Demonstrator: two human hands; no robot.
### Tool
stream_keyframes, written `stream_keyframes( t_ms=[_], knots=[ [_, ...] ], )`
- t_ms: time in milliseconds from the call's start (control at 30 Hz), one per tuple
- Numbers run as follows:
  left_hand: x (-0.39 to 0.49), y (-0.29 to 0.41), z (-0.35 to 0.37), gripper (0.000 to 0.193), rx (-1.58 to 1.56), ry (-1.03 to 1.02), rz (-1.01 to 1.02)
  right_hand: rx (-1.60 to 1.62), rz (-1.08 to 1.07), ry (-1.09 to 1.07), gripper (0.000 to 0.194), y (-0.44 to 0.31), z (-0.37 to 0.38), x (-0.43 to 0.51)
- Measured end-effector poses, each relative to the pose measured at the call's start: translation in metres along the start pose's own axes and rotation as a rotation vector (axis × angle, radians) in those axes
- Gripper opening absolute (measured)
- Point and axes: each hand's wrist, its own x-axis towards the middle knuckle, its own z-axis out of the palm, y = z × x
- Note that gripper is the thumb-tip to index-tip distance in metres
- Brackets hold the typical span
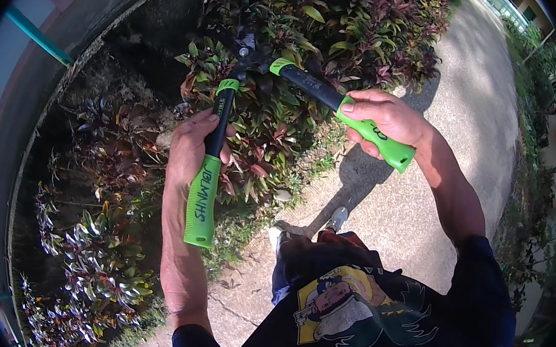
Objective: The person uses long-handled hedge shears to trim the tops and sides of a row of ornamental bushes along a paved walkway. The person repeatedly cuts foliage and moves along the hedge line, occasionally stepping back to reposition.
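Observation:
A pair of hedge shears (247,59) with black shafts and green grips reaches forward into a leafy shrub. My left hand (192,141) wraps the black shaft of the left handle (202,204), just above its green grip. Around the green grip of the right handle (317,87) closes my right hand (385,117). The two handles stand apart, and a bolt joins them at the pivot. Dark foliage and shade largely hide the blades, so how far they are apart cannot be told. Both grips bear handwriting.
Dense red-green shrubs (358,17) fill the far side. More low plants (104,258) grow at the left, beside a low wall (104,19) with a teal pole (40,36). A concrete path (479,101) curves past on the right. A stone (283,195) lies at the bed's edge.

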Motion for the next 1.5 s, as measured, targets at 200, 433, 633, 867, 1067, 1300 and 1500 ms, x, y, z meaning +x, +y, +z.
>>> stream_keyframes(
  t_ms=[200,433,633,867,1067,1300,1500],
  knots=[
    [0.038,0.011,0.016,0.028,-0.082,0.037,-0.032,-0.018,-0.049,0.038,0.023,-0.023,0.031,0.039],
    [-0.066,-0.063,0.037,0.039,-0.169,0.076,0.123,-0.070,0.063,-0.009,0.040,0.072,0.082,-0.036],
    [-0.138,-0.134,-0.029,0.063,0.074,-0.218,-0.068,-0.547,0.088,0.299,0.049,0.190,0.048,-0.102],
    [-0.121,-0.145,0.018,0.052,0.205,-0.522,-0.362,-0.337,0.531,0.450,0.042,0.225,0.069,-0.186],
    [-0.082,-0.137,0.058,0.053,0.239,-0.681,-0.490,-0.149,0.488,0.628,0.039,0.246,0.084,-0.205],
    [-0.062,-0.163,0.121,0.054,0.569,-0.634,-0.473,0.069,0.509,0.523,0.031,0.249,0.029,-0.203],
    [-0.049,-0.200,0.196,0.040,0.560,-0.557,-0.501,0.047,0.528,0.449,0.038,0.281,-0.062,-0.227]
  ],
)
